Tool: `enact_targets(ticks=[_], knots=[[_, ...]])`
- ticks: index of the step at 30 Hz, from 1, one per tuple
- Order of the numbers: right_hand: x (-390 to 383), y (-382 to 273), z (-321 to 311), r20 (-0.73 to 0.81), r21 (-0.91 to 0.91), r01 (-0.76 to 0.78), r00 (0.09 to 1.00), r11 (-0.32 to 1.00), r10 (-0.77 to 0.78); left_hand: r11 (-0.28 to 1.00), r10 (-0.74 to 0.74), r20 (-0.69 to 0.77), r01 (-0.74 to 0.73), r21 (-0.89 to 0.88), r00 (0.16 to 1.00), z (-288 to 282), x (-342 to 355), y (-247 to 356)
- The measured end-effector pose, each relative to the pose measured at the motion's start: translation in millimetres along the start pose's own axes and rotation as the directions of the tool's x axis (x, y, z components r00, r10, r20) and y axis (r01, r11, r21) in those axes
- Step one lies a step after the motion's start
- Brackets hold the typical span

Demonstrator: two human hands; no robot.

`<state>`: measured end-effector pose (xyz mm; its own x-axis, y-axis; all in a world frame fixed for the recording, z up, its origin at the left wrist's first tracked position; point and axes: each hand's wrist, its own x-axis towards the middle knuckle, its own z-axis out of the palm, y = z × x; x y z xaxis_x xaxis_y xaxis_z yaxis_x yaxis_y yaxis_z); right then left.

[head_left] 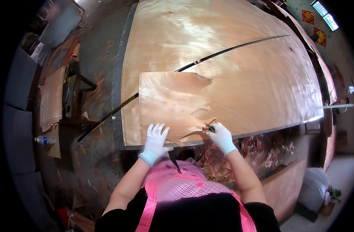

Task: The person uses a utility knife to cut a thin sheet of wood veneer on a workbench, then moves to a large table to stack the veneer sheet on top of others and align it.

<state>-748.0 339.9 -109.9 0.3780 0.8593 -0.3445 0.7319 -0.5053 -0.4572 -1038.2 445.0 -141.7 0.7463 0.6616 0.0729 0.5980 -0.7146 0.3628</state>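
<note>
My left hand (157,140), in a white glove, lies with its fingers spread on the lower edge of a small veneer piece (165,98). The piece has a straight left side and a ragged, torn right side. At its lower right, my gloved right hand (221,136) is closed around a small dark tool (210,128), whose kind I cannot make out. Thin veneer slivers lie beside that hand. Underneath spreads a large wood sheet (258,89). A long dark strip (227,49) crosses the sheet diagonally and passes beneath the veneer piece.
Scraps (254,152) heap below the table's near edge. On the left are a wooden stool (78,96), stacked veneer (52,98) and a plastic bottle (44,139). A person (63,23) is at the far left. A white plastic bag (315,183) stands at the lower right.
</note>
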Motion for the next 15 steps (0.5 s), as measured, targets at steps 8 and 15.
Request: enact_targets(ticks=[8, 15], knots=[[25.5, 1.4, -27.5, 0.243, 0.589, -0.159, 0.97, 0.793, 0.014, 0.985, -0.162, -0.347, 0.129, -0.117, 0.924, -16.6, 7.4, -16.5], [7.4, 30.9, 21.4, 0.265, 0.378, -0.044, 0.962, 0.925, -0.062, 0.993, -0.052, -0.123, 0.065, 0.103, 0.991, 6.7, -30.4, -13.5]])
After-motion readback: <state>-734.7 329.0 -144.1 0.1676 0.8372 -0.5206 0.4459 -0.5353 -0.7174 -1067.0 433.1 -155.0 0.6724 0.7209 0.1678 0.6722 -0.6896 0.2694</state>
